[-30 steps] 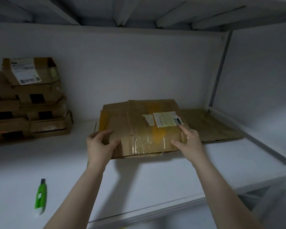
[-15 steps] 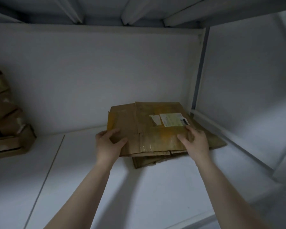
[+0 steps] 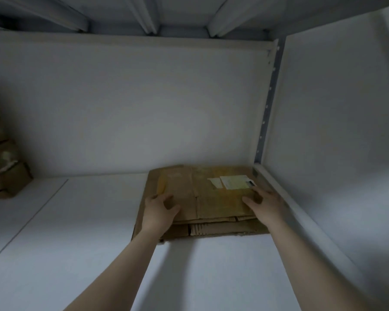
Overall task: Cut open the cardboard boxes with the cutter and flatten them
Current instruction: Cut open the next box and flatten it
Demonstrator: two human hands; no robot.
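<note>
Head view: flattened box (image 3: 211, 194) at 5 o'clock, atop more flat cardboard (image 3: 222, 228) in the shelf (image 3: 99, 221) corner; white label (image 3: 235, 181) too blurred to read. On it rest left hand (image 3: 158, 209) and right hand (image 3: 266, 204), fingers spread, gripping nothing. At 9 o'clock a box stack (image 3: 7, 171), cut off by the frame.

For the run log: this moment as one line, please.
left hand: on flattened box, left side | right hand: on its right side | box: atop cardboard pile, shelf corner | cutter: not in view
</note>
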